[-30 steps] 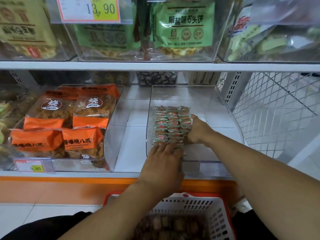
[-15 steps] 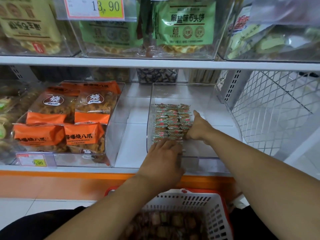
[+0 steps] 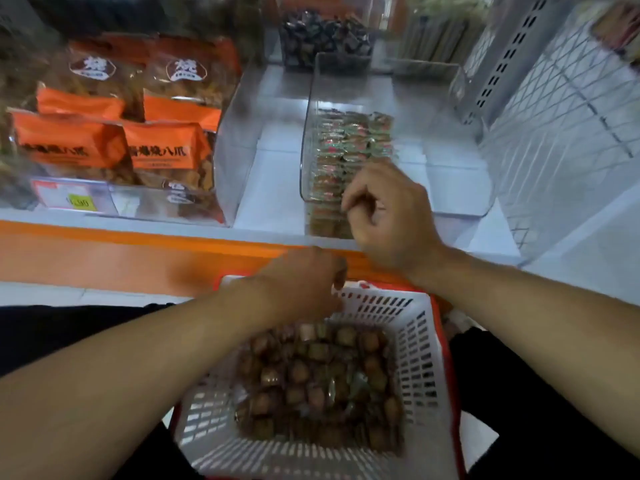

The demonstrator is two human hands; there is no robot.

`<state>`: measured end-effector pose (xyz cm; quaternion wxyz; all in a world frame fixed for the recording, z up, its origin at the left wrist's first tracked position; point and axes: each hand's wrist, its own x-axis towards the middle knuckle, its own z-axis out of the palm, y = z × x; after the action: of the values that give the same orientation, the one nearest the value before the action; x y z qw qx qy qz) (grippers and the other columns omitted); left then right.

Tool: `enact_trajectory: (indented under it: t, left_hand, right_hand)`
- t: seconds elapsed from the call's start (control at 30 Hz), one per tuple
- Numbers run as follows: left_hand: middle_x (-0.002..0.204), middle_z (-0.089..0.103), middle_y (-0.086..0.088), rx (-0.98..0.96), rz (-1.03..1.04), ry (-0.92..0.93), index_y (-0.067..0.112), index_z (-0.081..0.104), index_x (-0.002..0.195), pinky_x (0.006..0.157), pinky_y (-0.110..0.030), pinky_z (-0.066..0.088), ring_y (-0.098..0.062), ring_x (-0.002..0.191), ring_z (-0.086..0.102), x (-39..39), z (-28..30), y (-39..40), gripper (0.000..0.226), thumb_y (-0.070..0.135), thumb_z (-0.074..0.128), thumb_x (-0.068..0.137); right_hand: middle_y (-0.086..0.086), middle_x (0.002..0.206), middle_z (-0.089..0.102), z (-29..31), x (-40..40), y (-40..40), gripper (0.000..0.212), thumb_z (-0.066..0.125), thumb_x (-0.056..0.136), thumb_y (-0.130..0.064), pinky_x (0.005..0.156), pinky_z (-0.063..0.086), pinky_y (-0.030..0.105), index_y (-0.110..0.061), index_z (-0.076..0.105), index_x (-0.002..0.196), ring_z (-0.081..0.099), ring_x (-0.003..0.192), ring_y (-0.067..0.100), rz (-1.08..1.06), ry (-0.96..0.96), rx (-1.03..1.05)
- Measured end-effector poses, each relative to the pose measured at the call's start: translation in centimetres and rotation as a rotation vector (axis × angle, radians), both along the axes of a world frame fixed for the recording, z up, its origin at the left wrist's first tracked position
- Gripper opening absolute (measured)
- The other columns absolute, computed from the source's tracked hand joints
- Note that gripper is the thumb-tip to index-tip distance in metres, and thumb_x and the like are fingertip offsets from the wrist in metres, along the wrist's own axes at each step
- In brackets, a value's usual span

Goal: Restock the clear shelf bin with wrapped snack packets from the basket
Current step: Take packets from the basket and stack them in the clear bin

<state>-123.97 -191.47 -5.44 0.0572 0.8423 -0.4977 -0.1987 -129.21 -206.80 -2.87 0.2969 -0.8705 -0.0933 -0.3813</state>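
Note:
The clear shelf bin (image 3: 450, 211) stands on the lower shelf with rows of small green-and-red wrapped snack packets (image 3: 349, 143) along its left side. Below it, a white basket (image 3: 420, 344) with a red rim holds several brownish wrapped packets (image 3: 318, 386). My left hand (image 3: 304, 282) is over the basket's far rim, fingers pointing down into it and holding nothing that I can see. My right hand (image 3: 391, 216) hovers in front of the bin's front end, fingers loosely curled with nothing in them.
A second clear bin at the left holds large orange snack bags (image 3: 104, 143) behind a price tag (image 3: 81, 201). A bin of dark wrapped sweets (image 3: 325, 36) sits behind the clear bin. A white wire mesh divider (image 3: 571, 116) closes the right side. The shelf has an orange front edge (image 3: 138, 244).
Both hands have pulled back out of the bin. The left hand dropped to the basket and the right hand withdrew to the bin's front. My view tilted down toward the basket.

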Motion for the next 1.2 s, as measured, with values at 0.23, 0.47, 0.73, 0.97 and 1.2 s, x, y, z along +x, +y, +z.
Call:
enact_trajectory:
  t: [0.23,0.47,0.73,0.97,1.2]
  left_hand:
    - [0.128,0.065,-0.005,0.425,0.16,0.375,0.019,0.063,0.129,0.096,-0.034,0.051,-0.027,0.115,0.062,-1.6,-15.5,5.6,0.047,0.036,0.073,0.086]
    - [0.162,0.02,-0.019,0.485,0.21,0.202,0.032,0.016,0.16,0.107,-0.053,0.041,-0.048,0.138,0.034,-3.7,-25.7,10.2,0.091,0.033,0.065,0.083]
    - [0.124,0.073,-0.01,0.354,-0.231,-0.184,0.041,0.077,0.113,0.07,-0.055,0.062,-0.033,0.109,0.072,-5.2,-25.6,11.1,0.046,0.027,0.053,0.076]
    - [0.166,0.015,-0.012,0.515,-0.078,-0.007,0.038,0.012,0.16,0.111,-0.058,0.031,-0.036,0.149,0.019,-6.3,-30.1,11.2,0.068,0.035,0.047,0.102]
    - [0.168,0.012,-0.013,0.529,0.068,0.04,0.038,0.021,0.159,0.109,-0.058,0.037,-0.039,0.152,0.013,-5.5,-30.0,11.4,0.069,0.037,0.053,0.098]
  right_hand:
    - [0.01,0.128,0.064,-18.4,-7.7,2.9,0.029,0.061,0.093,-0.022,0.098,0.051,0.043,-0.018,0.063,0.122,0.06,0.12,0.032,-0.071,1.403,-0.157]
    - [0.013,0.164,0.016,-28.3,-12.3,4.0,0.096,0.065,0.089,-0.004,0.101,0.046,0.053,-0.032,0.008,0.161,0.024,0.146,0.041,0.029,1.431,-0.481]
    - [0.009,0.169,-0.001,-33.8,-13.0,7.1,0.058,0.038,0.107,-0.021,0.104,0.031,0.071,-0.029,0.017,0.16,-0.002,0.153,0.042,0.269,1.503,-0.819]
    - [0.024,0.152,0.028,-33.1,-11.9,7.6,0.07,0.04,0.104,-0.012,0.079,0.051,0.046,-0.031,0.004,0.161,0.03,0.138,0.048,0.012,1.561,-0.632]
    - [0.017,0.158,0.023,-33.0,-12.2,6.1,0.056,0.04,0.105,-0.023,0.096,0.051,0.049,-0.024,0.023,0.158,0.023,0.143,0.048,0.021,1.753,-0.594]
